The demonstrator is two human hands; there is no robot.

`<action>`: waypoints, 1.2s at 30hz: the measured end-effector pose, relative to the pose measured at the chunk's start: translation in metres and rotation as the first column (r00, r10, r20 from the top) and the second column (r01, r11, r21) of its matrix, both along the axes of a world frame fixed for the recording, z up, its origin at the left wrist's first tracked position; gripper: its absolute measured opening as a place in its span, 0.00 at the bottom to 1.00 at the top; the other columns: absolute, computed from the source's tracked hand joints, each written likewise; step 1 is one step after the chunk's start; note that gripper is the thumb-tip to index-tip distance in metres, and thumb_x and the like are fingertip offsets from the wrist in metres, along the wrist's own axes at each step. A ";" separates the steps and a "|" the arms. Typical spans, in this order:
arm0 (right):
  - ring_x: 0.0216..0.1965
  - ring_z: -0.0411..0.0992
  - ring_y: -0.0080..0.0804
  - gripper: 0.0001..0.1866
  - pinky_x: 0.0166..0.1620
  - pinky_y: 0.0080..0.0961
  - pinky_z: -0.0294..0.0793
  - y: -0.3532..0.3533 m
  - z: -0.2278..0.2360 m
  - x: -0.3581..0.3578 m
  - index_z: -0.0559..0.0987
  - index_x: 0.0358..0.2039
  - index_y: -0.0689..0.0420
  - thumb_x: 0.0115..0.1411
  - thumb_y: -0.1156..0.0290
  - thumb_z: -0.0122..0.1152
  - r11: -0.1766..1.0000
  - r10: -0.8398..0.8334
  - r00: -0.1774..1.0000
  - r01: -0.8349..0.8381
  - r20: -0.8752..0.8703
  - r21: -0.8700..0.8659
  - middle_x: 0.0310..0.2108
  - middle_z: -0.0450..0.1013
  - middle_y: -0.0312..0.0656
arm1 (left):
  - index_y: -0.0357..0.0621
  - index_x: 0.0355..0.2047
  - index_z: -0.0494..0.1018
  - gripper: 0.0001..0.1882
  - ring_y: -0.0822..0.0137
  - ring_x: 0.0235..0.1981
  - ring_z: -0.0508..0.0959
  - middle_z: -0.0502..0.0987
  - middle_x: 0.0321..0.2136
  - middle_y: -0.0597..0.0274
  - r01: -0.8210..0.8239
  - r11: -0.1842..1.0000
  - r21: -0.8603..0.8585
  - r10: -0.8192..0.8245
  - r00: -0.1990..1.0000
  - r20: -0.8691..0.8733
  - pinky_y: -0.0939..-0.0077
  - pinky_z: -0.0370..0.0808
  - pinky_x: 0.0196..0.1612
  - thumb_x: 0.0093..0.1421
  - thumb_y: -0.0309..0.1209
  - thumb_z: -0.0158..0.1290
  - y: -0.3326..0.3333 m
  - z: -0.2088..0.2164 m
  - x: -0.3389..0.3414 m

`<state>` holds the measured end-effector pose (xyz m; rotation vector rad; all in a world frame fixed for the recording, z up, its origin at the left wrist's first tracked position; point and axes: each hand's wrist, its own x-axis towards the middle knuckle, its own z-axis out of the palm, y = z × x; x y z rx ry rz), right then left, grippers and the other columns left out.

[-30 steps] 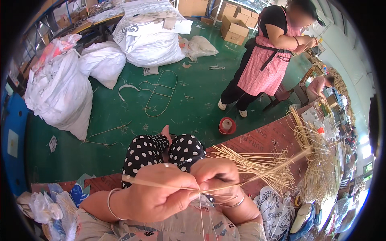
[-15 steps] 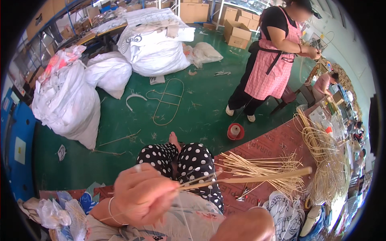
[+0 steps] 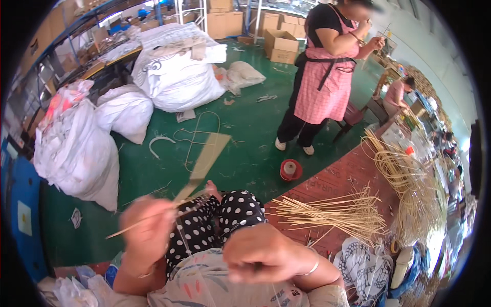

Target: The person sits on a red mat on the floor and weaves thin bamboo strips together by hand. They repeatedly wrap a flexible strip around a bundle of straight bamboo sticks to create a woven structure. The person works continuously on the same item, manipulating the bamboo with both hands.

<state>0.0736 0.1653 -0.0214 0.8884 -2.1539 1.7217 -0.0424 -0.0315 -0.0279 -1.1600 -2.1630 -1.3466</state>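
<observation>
My left hand is closed on a bundle of thin tan sticks in front of my lap. A flat tan strip, smeared by motion, stretches up and away from that hand. Below the sticks hangs a fine pale thread. My right hand is curled over my lap, apart from the sticks, with its fingers bent inward. Whatever those fingers hold, if anything, I cannot make out.
Loose tan sticks lie on a reddish board to my right, beside coiled cane. A red bucket and a person in a pink apron stand ahead. Large white sacks fill the left.
The flat strip has swung from pointing right to pointing up and away. My left hand has moved left, my right hand up and left. The person in the apron has raised a hand.
</observation>
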 end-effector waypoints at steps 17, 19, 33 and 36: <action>0.18 0.70 0.27 0.14 0.19 0.20 0.66 -0.026 0.023 0.022 0.72 0.31 0.61 0.48 0.67 0.62 0.860 -0.468 0.761 0.510 -0.450 -0.032 0.22 0.73 0.41 | 0.35 0.32 0.70 0.12 0.69 0.16 0.73 0.75 0.21 0.60 0.449 0.893 0.040 -0.442 0.890 -0.114 0.79 0.68 0.21 0.44 0.18 0.53 0.013 0.054 0.052; 0.18 0.70 0.28 0.15 0.18 0.20 0.66 -0.031 0.020 0.018 0.73 0.31 0.60 0.40 0.74 0.65 0.843 -0.506 0.766 0.537 -0.397 -0.038 0.24 0.74 0.40 | 0.35 0.32 0.70 0.12 0.68 0.16 0.72 0.75 0.22 0.60 0.457 0.889 0.022 -0.451 0.883 -0.128 0.78 0.68 0.22 0.44 0.18 0.53 0.015 0.056 0.050; 0.21 0.65 0.21 0.08 0.28 0.20 0.68 -0.037 -0.048 -0.020 0.75 0.26 0.61 0.44 0.87 0.56 0.781 -0.532 0.821 0.571 0.210 -0.254 0.19 0.69 0.39 | 0.38 0.29 0.70 0.06 0.64 0.13 0.67 0.70 0.15 0.59 0.228 0.973 0.045 -0.221 0.967 -0.126 0.74 0.62 0.19 0.48 0.19 0.52 0.037 -0.024 0.024; 0.19 0.65 0.25 0.05 0.24 0.23 0.66 -0.037 -0.024 -0.018 0.73 0.23 0.60 0.45 0.80 0.62 0.841 -0.484 0.855 0.513 0.185 -0.169 0.16 0.66 0.38 | 0.38 0.27 0.69 0.07 0.64 0.13 0.66 0.69 0.14 0.60 0.197 0.976 0.089 -0.184 0.974 -0.134 0.74 0.61 0.19 0.46 0.18 0.52 0.039 -0.009 0.020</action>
